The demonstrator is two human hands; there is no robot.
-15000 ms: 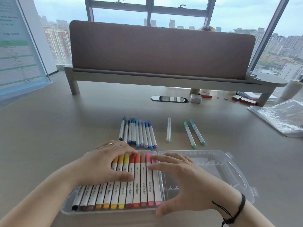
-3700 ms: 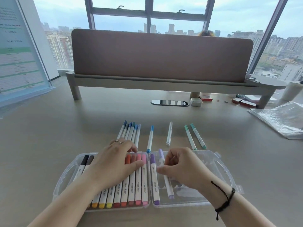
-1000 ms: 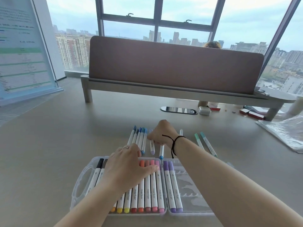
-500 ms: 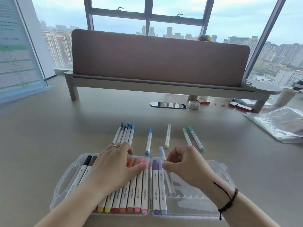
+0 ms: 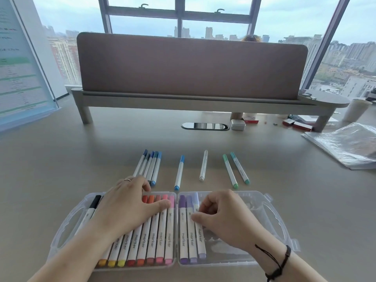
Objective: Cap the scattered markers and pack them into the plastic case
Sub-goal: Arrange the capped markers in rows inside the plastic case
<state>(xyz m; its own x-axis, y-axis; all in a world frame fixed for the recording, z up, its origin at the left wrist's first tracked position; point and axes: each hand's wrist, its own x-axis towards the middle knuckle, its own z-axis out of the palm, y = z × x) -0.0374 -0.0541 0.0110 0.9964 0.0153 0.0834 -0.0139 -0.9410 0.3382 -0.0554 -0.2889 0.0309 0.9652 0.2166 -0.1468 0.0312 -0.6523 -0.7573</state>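
While the right hand [image 5: 221, 218] seats a pale lilac marker [image 5: 198, 226] in the right half of the clear plastic case [image 5: 270, 218], thumb and curled fingers pinching its barrel, the left hand [image 5: 130, 206] lies flat, fingers straight, across the row in the left half.

Packed so far: left half looks full, a black marker [image 5: 92, 206] at the outer edge through yellows, oranges, reds to pinks at the hinge side; some are hidden under the palm. Right half holds three: two purples [image 5: 186, 226] and the lilac one, side by side against the hinge. Rest of that half bare, its slots showing.

Left to pack, all lying on the table [image 5: 61, 159] beyond the case: a tight bunch of blue markers [image 5: 150, 165] just past the left fingertips, a single blue marker [image 5: 179, 173], a white marker [image 5: 203, 165], two green markers [image 5: 235, 169] near each other. All appear capped; none visibly open.

Judgement: a bit past halfway. Remaining work is mostly packing, then closing the case.
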